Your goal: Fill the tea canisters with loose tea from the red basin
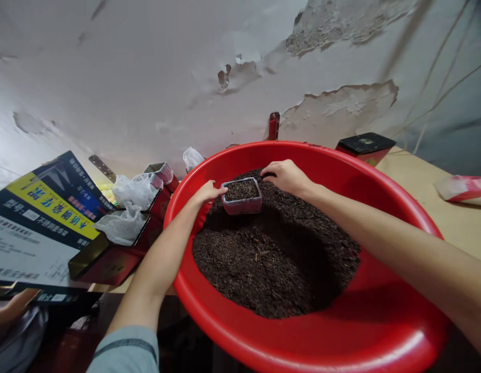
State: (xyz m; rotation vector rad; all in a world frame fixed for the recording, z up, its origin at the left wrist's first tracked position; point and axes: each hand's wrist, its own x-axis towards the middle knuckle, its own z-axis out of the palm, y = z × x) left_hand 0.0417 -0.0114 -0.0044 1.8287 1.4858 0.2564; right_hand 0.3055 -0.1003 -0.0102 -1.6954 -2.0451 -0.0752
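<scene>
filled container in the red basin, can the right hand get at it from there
Likely yes: the right hand is close beside the filled container, and nothing visible stands between them.

We're in dim, cool light: white glare flares along the red basin's (302,339) near right rim, shadow swallows dark loose material (236,259) inside, blackness fills below, and wide-angle distortion stretches the carton (49,207) leftward of it.

Counted: one red basin (310,336), one filled container (242,206), one left hand (208,192), one right hand (286,177). Also recorded: one black-lidded tin (366,142), one red-and-white packet (464,189).
</scene>
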